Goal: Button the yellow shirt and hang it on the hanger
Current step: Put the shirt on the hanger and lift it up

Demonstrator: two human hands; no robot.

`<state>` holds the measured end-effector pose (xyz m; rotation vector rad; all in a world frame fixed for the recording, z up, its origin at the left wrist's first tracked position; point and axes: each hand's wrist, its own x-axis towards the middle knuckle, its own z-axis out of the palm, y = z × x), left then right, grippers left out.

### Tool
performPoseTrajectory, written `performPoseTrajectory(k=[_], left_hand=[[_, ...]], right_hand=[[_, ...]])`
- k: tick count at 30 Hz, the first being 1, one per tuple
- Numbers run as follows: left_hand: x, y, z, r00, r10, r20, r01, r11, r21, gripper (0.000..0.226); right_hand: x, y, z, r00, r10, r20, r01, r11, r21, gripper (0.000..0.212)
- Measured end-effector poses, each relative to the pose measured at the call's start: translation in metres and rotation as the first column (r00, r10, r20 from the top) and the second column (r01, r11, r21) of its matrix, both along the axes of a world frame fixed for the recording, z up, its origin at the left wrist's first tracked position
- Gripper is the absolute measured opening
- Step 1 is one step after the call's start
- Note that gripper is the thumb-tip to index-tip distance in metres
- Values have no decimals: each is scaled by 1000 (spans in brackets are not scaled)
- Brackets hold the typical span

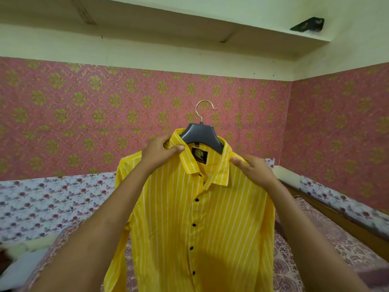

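Both forearms enter from the bottom corners of the view and converge upward toward the middle. The left hand (163, 153) is raised at collar height, wrist bent slightly inward. Its thumb lies across the front of the collar (185, 163) and its fingers (161, 141) curl round the collar's left edge, pinching the fabric. The right hand (255, 170) sits a little lower, at the shirt's right shoulder. Its thumb tip presses on the front of the fabric. The remaining fingers pass behind the cloth, so the hand grips the shoulder.

The yellow shirt (212, 232), with thin white stripes, hangs upright between the two hands, front toward the camera. It is carried on the grey hanger (201, 134), whose body shows inside the open neck. The gold hook (203, 106) stands free above the collar and touches nothing. Four black buttons (194, 224) down the placket appear fastened; the neck is open. A black label (199, 155) is visible inside the collar.

The shirt is held in the air over the bed (52, 199), which has a floral sheet and runs along the patterned pink wall (105, 114). A shelf (168, 32) spans overhead.
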<state>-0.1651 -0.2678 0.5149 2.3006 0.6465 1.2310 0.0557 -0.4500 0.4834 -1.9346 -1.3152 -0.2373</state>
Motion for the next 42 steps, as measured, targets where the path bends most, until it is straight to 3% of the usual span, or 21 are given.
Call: performPoseTrajectory(k=[4,9,12,14,16,21,26,32,38,42], left_hand=[[6,7,-1,995,-97,5,97,994,-42,59],[0,21,-9,973,-213,-82,210,977,-46,19],[-5,30,-20,961,-266,-72,255,957,-138,19],[-4,38,-26,973,-223,-65,211,965,-154,30],[-4,45,-29,980,-167,-112,147,975,-168,32],[-2,48,-31,975,-125,-183,92,979,-181,14],[-1,53,-30,961,-110,-254,85,991,-106,9],[3,65,-16,958,70,-277,-67,998,18,6],[-4,69,-32,872,-100,-480,5,981,-196,40],[-5,68,-46,925,29,-380,-88,986,-140,21]], right_hand=[[3,1,-3,988,-124,91,121,992,38,49],[14,-3,2,939,-277,206,266,961,79,58],[24,-8,2,922,-322,215,309,947,92,69],[31,-10,1,916,-332,226,313,943,114,81],[34,-11,2,911,-339,235,320,940,117,76],[42,-14,2,887,-370,278,345,929,136,75],[49,-20,0,866,-378,326,349,925,148,102],[58,-16,1,864,-382,328,349,924,158,81],[69,-21,-2,850,-422,315,380,906,188,89],[69,-19,-2,843,-426,329,398,905,153,83]])
